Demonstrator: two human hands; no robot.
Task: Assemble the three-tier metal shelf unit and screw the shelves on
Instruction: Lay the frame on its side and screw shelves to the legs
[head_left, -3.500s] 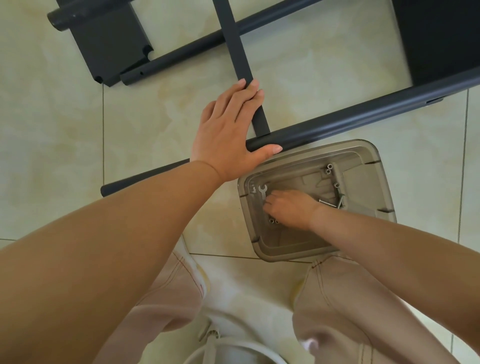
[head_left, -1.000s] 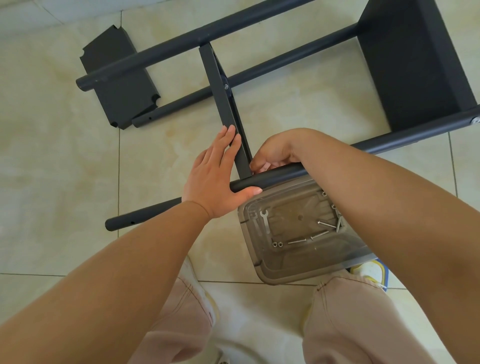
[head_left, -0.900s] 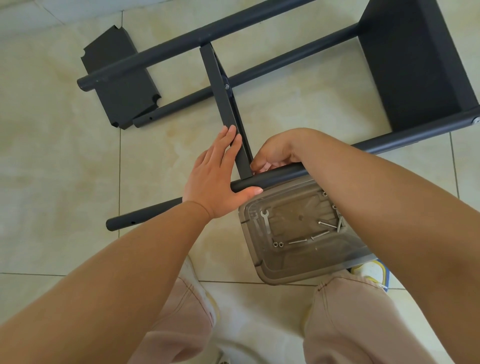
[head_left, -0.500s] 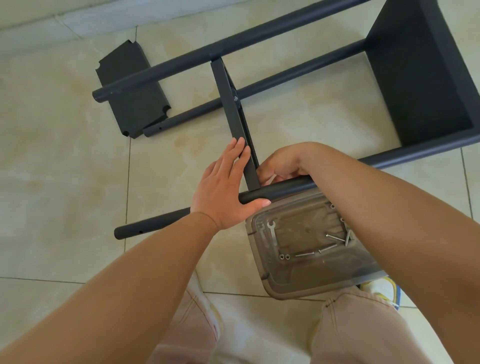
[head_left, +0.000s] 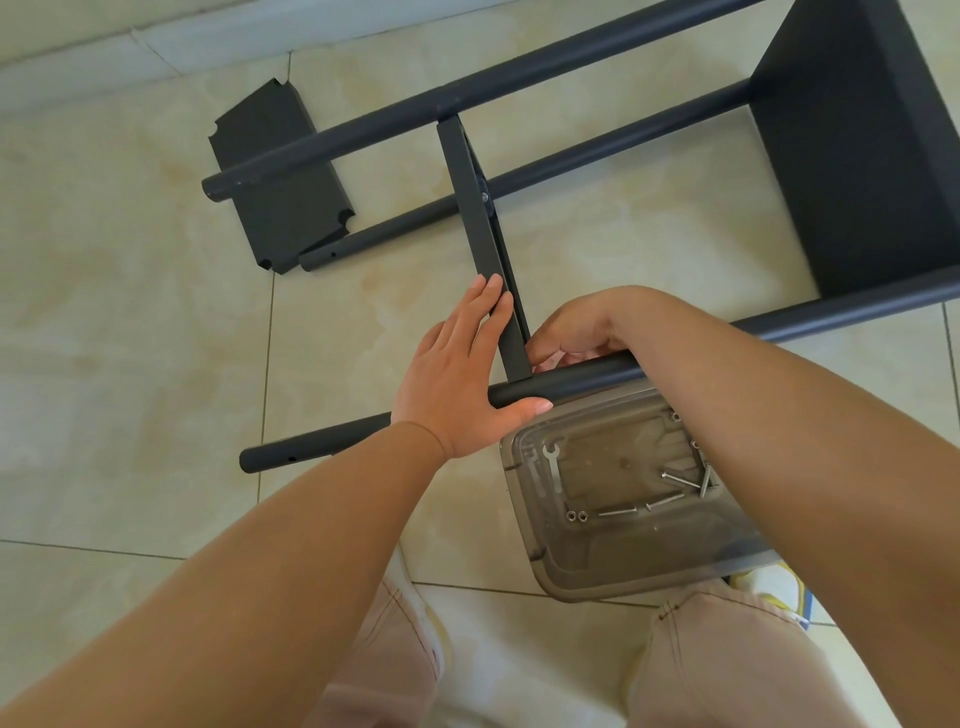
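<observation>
Fingers (head_left: 480, 312) of the left hand (head_left: 457, 379) lie straight along the middle shelf (head_left: 480, 228), which stands on edge between the tubes, while the thumb hooks under the near tube (head_left: 582, 376) — a flat, bracing grip, not a closed one. The right hand (head_left: 571, 332) sits just across the shelf, its fingers curled down at the joint where shelf meets tube; whether they pinch anything there cannot be told, since the tube and the hand's own back hide the fingertips.

The shelf frame lies on its side on the tiled floor (head_left: 130, 322). The near tube runs from lower left up to the right, and two far tubes (head_left: 519, 88) lie parallel behind it. At the right end a fitted shelf (head_left: 857, 156) spans the tubes. A loose shelf panel (head_left: 280, 182) lies flat at the left, partly under the far tubes.

Just below the near tube, between the forearms, sits a clear plastic tray (head_left: 535, 525) — inside it a small wrench (head_left: 553, 460), several long screws (head_left: 665, 501) and a couple of nuts (head_left: 576, 516). The person's knees in pale trousers (head_left: 395, 649) show at the bottom edge.
</observation>
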